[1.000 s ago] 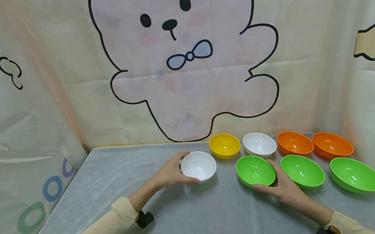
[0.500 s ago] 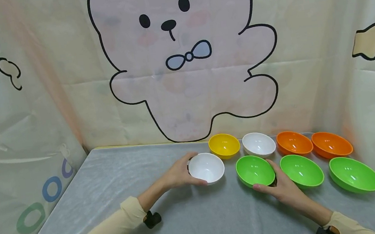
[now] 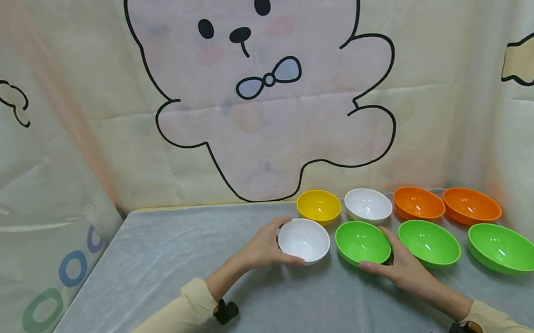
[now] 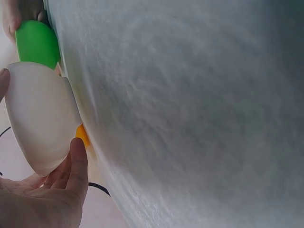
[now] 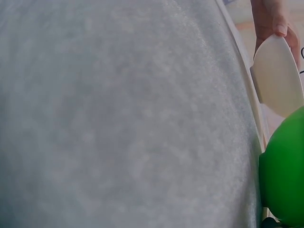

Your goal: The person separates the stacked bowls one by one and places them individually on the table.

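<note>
My left hand [image 3: 264,246] grips a white bowl [image 3: 304,240] by its left side, thumb at the near rim and fingers round the back. In the left wrist view the fingertips spread along the outside of this white bowl [image 4: 40,114]. Just to its right, a small gap away, stands a green bowl [image 3: 362,242]. My right hand [image 3: 405,265] holds that one at its right side, thumb along the near wall; the other fingers are partly hidden behind it. In the right wrist view the green bowl [image 5: 287,171] overlaps the white bowl's edge.
A back row has a yellow bowl [image 3: 319,206], a second white bowl [image 3: 369,205] and two orange bowls, one inner [image 3: 418,203] and one outer [image 3: 472,205]. Two more green bowls, a middle one [image 3: 429,242] and a far right one [image 3: 504,248], continue the front row. Grey cloth [image 3: 171,246] covers the table.
My left hand has carried the white bowl to the right and slightly nearer, closing most of the distance to the green bowl. The right hand and its bowl have stayed in place.
</note>
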The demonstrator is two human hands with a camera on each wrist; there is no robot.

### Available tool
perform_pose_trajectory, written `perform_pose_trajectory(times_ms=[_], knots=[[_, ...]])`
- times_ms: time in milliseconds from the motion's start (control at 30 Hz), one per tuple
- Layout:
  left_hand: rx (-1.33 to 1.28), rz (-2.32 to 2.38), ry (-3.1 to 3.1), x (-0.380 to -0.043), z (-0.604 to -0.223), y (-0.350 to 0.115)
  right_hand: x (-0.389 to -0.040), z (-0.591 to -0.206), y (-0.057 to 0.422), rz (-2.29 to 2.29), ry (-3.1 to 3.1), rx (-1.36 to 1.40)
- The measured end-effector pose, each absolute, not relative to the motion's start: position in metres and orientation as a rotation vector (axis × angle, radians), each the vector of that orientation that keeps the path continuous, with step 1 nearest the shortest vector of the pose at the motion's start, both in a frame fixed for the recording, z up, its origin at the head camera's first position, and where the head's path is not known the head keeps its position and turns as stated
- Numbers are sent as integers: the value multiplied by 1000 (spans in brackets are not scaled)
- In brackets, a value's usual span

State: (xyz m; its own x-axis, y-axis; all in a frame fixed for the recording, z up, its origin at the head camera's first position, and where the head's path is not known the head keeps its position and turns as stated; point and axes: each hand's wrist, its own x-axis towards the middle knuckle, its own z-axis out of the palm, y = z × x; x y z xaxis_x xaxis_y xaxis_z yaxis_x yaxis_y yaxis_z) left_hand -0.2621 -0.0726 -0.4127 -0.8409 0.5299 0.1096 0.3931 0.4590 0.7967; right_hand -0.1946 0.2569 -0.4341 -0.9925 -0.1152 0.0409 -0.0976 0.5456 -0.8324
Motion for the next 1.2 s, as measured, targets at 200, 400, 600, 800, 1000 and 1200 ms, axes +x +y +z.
perform_pose_trajectory(times_ms=[200, 400, 600, 800, 1000, 1200], knots=[[811, 1331, 2546, -261, -415, -68, -195, -434, 257, -1475, 2751, -188], [809, 1312, 2549, -261, -415, -65, -196, -435, 258, -1462, 2747, -162], [815, 1298, 2552, -261, -415, -64, -196, -435, 257, -1474, 2743, -161], [815, 1296, 2547, -261, -416, -63, -196, -435, 257, -1480, 2744, -164], [800, 1312, 2520, -260, -417, -63, -196, -435, 257, -1480, 2741, -164], [815, 1340, 2488, -261, -420, -63, -195, -434, 258, -1473, 2737, -151]])
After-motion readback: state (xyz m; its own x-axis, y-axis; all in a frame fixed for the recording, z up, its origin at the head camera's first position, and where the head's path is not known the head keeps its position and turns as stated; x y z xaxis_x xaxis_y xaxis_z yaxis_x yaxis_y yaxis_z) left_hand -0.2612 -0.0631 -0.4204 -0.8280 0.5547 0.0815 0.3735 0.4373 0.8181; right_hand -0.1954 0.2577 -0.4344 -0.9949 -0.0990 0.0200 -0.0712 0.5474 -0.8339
